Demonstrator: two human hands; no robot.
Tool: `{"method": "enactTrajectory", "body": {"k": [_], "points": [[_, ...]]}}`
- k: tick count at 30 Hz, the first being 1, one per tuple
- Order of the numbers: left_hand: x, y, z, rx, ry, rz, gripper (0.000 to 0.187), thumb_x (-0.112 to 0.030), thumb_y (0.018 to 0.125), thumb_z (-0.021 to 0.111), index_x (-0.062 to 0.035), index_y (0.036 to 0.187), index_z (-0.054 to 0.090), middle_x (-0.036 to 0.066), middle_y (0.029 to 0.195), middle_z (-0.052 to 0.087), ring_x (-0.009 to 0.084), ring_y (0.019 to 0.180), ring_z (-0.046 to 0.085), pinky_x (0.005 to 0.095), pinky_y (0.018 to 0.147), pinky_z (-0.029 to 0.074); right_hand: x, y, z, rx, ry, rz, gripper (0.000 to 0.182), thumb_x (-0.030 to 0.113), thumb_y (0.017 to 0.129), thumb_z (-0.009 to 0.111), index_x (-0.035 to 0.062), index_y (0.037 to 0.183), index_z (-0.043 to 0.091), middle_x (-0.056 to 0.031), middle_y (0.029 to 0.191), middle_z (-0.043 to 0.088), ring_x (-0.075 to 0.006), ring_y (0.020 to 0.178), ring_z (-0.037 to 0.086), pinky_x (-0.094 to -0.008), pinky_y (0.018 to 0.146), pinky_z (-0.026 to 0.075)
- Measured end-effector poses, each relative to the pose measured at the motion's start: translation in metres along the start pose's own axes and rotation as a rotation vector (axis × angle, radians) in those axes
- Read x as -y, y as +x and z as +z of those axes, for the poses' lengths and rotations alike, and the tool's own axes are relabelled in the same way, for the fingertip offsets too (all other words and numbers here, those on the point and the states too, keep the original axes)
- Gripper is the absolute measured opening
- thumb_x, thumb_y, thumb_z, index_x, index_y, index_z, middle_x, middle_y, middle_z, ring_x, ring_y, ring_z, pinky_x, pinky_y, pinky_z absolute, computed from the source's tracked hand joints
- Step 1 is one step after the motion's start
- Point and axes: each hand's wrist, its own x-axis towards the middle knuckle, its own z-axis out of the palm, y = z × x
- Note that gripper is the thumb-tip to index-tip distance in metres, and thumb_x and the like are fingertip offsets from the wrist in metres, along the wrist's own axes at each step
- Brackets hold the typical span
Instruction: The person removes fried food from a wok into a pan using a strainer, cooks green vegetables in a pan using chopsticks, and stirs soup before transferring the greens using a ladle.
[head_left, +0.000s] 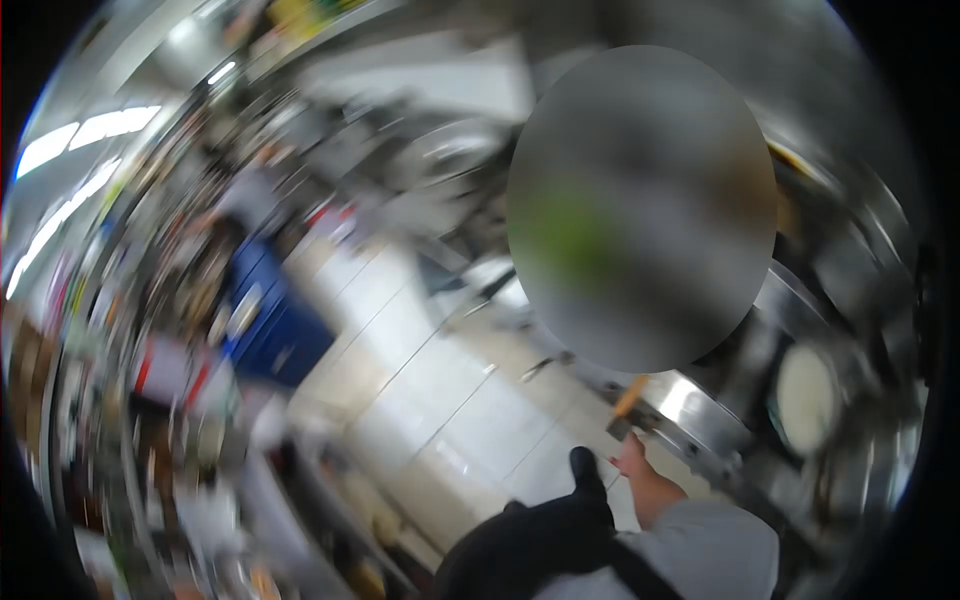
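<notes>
Hanging beside a steel counter (pixel 703 407) above tiled floor (pixel 400 345), the right hand (pixel 633 459) leaves its fingers' grip unclear.

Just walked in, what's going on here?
Someone stands on a tiled floor beside metal kitchen equipment. Their right hand is at an orange-handled item; blur hides whether it's gripped. The left hand isn't in view. A blue container stands toward the picture's left.

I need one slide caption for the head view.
Right hand near a blurred orange item beside steel equipment, above pale floor tiles.
</notes>
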Motion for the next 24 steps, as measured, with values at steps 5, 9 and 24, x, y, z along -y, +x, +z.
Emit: {"method": "enactTrajectory", "body": {"k": [5, 9, 24], "points": [[0.071, 0.036, -0.120, -0.272, -0.352, 0.004, 0.027, -0.034, 0.096, 0.055, -0.0102, 0.108, 0.056, 0.007, 0.089, 0.060, 0.0204, 0.065, 0.056, 0.0327, 0.050, 0.045, -0.024, -0.028, 0.064, 0.837, -1.879, -0.508, 0.050, 0.041, 0.091, 0.059, -0.0041, 0.113, 0.063, -0.0228, 0.101, 0.067, -0.0315, 0.093, 0.065, -0.0461, 0.076, 0.052], [0.056, 0.023, -0.136, -0.433, -0.558, 0.013, 0.010, -0.011, 0.090, 0.046, -0.0059, 0.095, 0.053, 0.006, 0.079, 0.058, 0.0155, 0.052, 0.049, 0.0267, 0.040, 0.036, -0.031, -0.068, 0.116, 0.972, -2.019, -0.663, 0.049, 0.039, 0.087, 0.062, -0.0098, 0.095, 0.065, -0.0255, 0.088, 0.068, -0.0288, 0.084, 0.068, -0.0433, 0.077, 0.051], [0.145, 0.127, -0.223, -0.738, -0.609, 0.009, 0.020, -0.020, 0.092, 0.055, -0.0009, 0.095, 0.058, 0.012, 0.078, 0.062, 0.0274, 0.059, 0.057, 0.0399, 0.049, 0.044, -0.055, -0.152, 0.182, 1.028, -1.984, -0.655, 0.024, 0.018, 0.086, 0.061, -0.0048, 0.090, 0.066, -0.0099, 0.074, 0.061, -0.0224, 0.063, 0.061, -0.0421, 0.055, 0.058]]}}
